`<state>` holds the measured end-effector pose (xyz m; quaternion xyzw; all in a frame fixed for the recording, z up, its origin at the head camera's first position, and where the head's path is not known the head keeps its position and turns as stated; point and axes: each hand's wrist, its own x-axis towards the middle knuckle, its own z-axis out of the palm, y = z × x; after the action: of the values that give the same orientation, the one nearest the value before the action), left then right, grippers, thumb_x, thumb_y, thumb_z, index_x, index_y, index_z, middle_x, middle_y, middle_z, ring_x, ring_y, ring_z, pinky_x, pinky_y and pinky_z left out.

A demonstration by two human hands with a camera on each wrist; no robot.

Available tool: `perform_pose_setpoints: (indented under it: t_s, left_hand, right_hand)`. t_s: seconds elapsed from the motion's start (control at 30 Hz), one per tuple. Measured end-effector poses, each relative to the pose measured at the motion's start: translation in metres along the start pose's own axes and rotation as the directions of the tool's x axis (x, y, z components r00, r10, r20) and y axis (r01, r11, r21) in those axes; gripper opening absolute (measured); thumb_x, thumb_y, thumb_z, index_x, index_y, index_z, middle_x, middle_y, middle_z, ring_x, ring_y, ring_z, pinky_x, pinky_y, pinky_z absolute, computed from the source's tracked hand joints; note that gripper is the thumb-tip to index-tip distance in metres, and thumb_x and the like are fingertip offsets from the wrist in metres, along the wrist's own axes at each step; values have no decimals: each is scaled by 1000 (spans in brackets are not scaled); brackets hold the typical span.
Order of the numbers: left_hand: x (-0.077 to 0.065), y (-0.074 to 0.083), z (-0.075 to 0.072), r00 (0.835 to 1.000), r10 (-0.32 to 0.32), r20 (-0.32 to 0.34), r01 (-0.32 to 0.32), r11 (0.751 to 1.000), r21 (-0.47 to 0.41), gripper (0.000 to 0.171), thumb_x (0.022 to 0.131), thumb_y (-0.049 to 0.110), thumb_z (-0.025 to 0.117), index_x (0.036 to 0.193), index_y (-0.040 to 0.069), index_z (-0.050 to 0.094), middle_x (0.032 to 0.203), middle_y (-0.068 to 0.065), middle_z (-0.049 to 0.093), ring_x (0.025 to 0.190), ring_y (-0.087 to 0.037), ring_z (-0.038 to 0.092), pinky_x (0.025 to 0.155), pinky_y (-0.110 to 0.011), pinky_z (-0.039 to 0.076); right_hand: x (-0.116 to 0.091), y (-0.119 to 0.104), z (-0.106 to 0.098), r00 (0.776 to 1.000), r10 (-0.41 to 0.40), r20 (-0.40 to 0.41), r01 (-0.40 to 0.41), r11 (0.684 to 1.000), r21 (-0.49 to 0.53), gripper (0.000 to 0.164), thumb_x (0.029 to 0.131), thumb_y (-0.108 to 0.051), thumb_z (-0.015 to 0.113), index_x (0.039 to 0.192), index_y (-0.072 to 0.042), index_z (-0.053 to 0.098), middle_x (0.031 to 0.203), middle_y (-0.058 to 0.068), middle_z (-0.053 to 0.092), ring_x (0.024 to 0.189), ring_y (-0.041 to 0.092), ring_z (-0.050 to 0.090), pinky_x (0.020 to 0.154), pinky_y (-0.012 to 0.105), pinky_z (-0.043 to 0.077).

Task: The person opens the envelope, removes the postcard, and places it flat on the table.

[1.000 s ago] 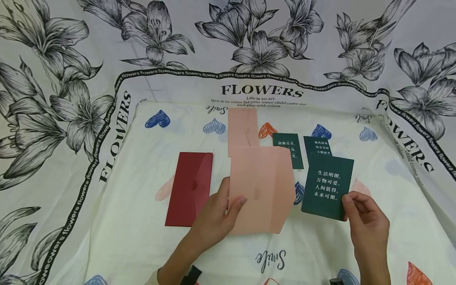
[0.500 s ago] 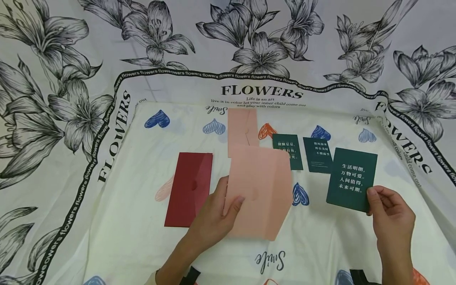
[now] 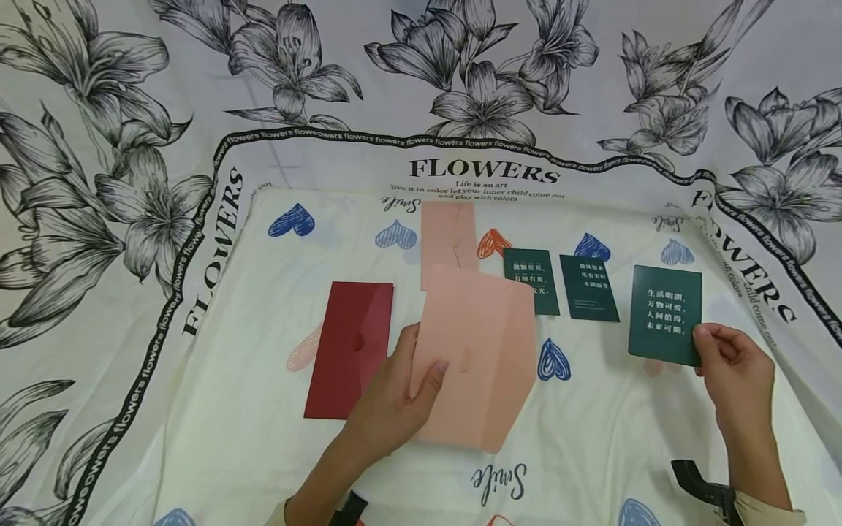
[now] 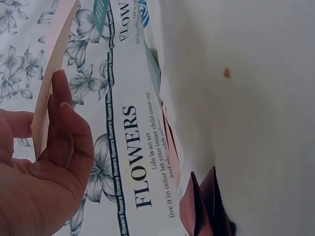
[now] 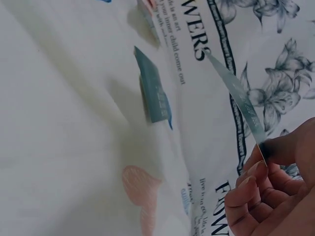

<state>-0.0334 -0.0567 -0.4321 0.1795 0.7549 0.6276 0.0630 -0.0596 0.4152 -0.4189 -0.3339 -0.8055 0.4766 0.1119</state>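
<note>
My left hand (image 3: 401, 391) pinches a pink envelope (image 3: 483, 351) by its left edge, thumb on the front and fingers behind. The envelope's flap is unfolded to the right. In the left wrist view the envelope (image 4: 51, 73) appears edge-on between thumb and fingers. My right hand (image 3: 740, 372) pinches a dark green card (image 3: 664, 314) with white printed characters by its lower right corner. Seen from the right wrist, that card (image 5: 241, 101) is held up off the cloth, slightly bowed. Nearest to it on the cloth lies another green card (image 3: 588, 288).
A dark red envelope (image 3: 349, 351) lies left of my left hand. Behind the held envelope lies a second pink envelope (image 3: 449, 237), partly covered. One more green card (image 3: 536, 281) is partly hidden by the held envelope. A white cloth (image 3: 250, 453) with hearts and flowers spreads beneath everything.
My right hand has carried the green card to the right and away from me, uncovering the card behind it. The pink envelope in my left hand has shifted slightly left and tilted.
</note>
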Motion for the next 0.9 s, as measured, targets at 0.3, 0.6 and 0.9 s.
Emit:
perform_pose_setpoints:
  t_s: [0.3,0.6,0.9]
  left_hand:
    - [0,1,-2,1000,-10,-17,10,1000,13,51,109,31,61,153,32,36,119,12,67,102,-8,67,89,-37,57]
    - [0,1,-3,999,-8,-32,9,999,35,51,108,32,62,153,32,36,126,14,64,110,-7,63,95,-40,55]
    - [1,-1,-3,999,-4,-45,6,999,46,51,108,33,62,153,32,37,131,15,61,118,-6,61,100,-42,53]
  right_hand:
    - [28,4,2,999,-37,21,39,995,-87,9,105,-40,64,110,-33,63,88,-22,65,71,3,59,59,13,50]
    - [58,13,2,997,-25,72,35,989,-147,6,106,-41,62,107,-35,59,86,-23,60,72,5,57,59,15,49]
    - [85,19,4,993,-51,108,77,964,-254,20,108,-44,55,116,-26,60,88,-19,57,74,6,57,60,17,51]
